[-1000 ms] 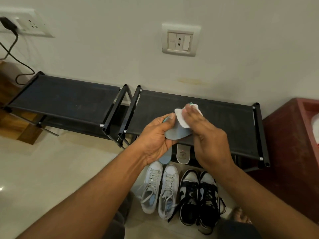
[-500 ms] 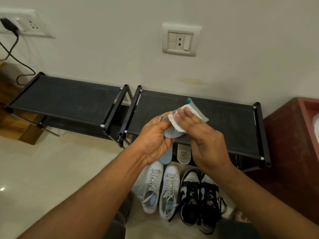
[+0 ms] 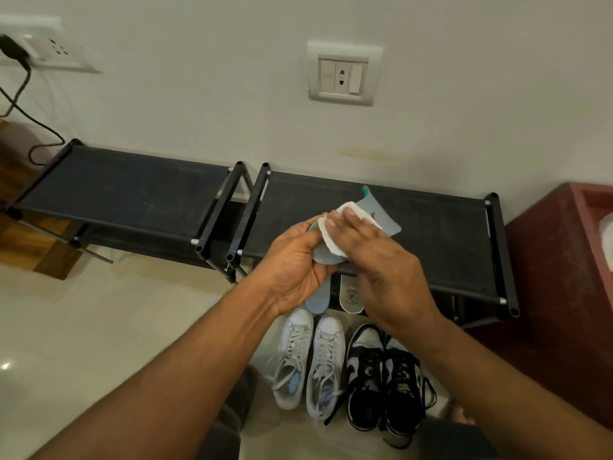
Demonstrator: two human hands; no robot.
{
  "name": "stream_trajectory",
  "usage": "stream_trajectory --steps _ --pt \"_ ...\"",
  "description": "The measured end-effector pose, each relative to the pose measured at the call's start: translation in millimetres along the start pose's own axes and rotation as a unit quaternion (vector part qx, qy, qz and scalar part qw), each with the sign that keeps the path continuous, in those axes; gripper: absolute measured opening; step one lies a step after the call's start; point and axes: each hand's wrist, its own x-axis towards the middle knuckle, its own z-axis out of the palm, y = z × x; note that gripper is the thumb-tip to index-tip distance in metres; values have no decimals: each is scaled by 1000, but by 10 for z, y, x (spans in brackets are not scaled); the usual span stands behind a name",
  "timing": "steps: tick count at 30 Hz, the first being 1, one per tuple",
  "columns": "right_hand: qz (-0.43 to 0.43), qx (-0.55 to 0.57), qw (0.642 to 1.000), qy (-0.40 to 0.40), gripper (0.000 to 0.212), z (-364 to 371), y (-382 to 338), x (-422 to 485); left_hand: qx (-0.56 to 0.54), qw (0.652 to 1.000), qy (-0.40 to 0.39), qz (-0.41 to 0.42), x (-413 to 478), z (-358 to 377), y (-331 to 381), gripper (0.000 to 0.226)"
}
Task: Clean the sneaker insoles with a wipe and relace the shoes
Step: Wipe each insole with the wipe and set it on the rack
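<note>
**Now wiping: bare insole lies up and right of the wipe**

Mid-frame, over the shoe rack [image 3: 431, 234], the left hand [image 3: 298, 260] grips the near end of a grey-blue insole [image 3: 381, 215], fingers curled round its edge. The right hand [image 3: 381, 270] lies flat on top, fingers straight and together, pressing a white wipe [image 3: 335, 234] onto the insole's face.

The insole's long axis runs from lower left, inside the left hand, to upper right, where a teal tip pokes out past the fingertips. The uncovered stretch therefore sits up and to the right of the wipe, on the right hand's side. A stroke along that axis, away from the holding hand, looks like what the next move needs, with the left hand bracing the near end so the insole does not bend.

Below the hands, a pale blue insole [image 3: 316, 302] and a grey insole [image 3: 351, 298] lie side by side on the floor under the rack. Nearer the bottom of the frame stand the white sneakers [image 3: 308, 356] and, just to their right, the black-and-white sneakers [image 3: 384, 376], both pairs with laces in the eyelets and loose ends trailing.

At the right edge a red box [image 3: 564, 260] holds something pale, cut off by the frame and too unclear to name.
</note>
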Motion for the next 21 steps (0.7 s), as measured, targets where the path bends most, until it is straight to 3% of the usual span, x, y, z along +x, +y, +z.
stream_trajectory --steps 1,4,8,12,16,21 --pt "-4 -6 1000 1 55 -12 41 -7 -1 1000 3 -1 10 3 -6 38" --pt "88 16 995 46 63 -38 115 40 8 1000 14 -4 44 -22 -36 41" --pt "7 -24 1000 2 53 8 45 -14 3 999 33 -7 65 -52 -39 41" --pt "94 11 994 53 60 -53 207 27 13 999 34 -11 75 -60 -40 44" --pt "-14 -39 999 -7 53 -58 103 4 -61 998 7 -26 38 -58 2 49" --pt "-98 -77 991 -43 57 -140 172 24 -53 995 -34 -76 -18 -47 93 58"
